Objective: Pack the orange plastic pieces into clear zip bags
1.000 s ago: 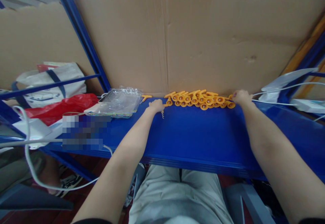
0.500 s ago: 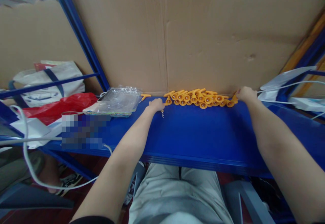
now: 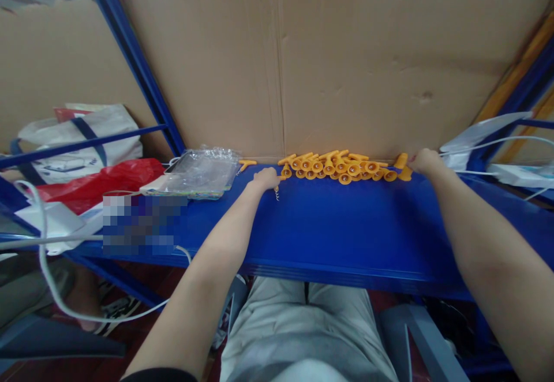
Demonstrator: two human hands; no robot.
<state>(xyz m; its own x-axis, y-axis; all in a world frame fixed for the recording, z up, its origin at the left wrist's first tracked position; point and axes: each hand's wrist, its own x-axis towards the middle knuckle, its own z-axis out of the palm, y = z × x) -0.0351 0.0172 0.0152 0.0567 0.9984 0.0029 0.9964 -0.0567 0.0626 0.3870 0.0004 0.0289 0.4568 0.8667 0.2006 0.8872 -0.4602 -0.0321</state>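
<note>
At the far edge of the blue shelf point(image 3: 346, 226), both hands bracket a row of orange corkscrews point(image 3: 341, 167).

Left hand point(image 3: 266, 179) is curled over one corkscrew, whose metal spiral pokes out below the knuckles. Right hand point(image 3: 424, 161) pinches an orange piece point(image 3: 403, 166) at the row's right end, against the cardboard point(image 3: 346, 70). A clear plastic packet point(image 3: 201, 171) lies left of the row. Sorting or gathering looks to be the step in hand; any next move wants a firm pinch and care for the sharp spiral.
</note>
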